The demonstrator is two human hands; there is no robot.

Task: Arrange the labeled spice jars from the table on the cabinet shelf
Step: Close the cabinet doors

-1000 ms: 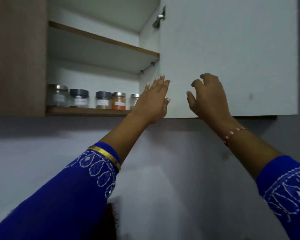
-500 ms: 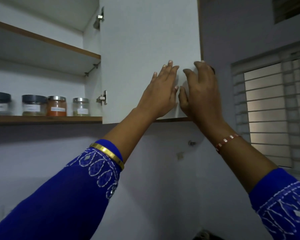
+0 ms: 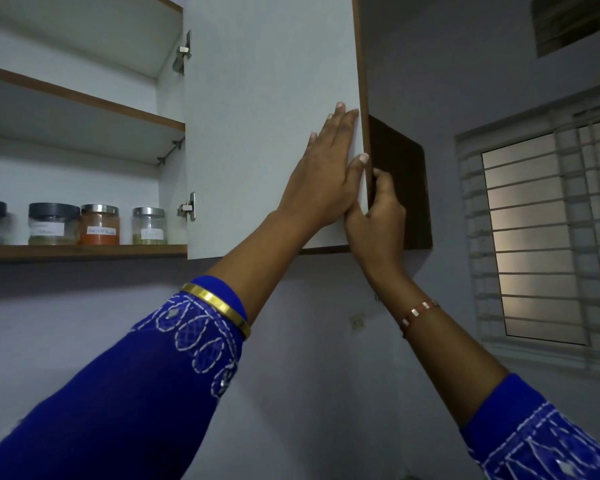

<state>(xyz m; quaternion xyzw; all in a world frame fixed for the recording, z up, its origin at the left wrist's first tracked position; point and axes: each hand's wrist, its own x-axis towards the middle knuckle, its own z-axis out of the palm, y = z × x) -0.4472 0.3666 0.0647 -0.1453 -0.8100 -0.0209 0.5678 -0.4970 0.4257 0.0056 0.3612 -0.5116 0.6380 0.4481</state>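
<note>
Left hand lies flat on the inner face of the open cabinet door, fingers straight and close together. Right hand hooks the door's free edge, fingers curled round behind it, thumb on the near side — likely steadying the door to swing it. Spice jars stand in a row on the lower cabinet shelf, labels facing out, just beside the lower hinge. Upper shelf shows nothing from this angle. Barred window to the right — no obstruction near the door.
</note>
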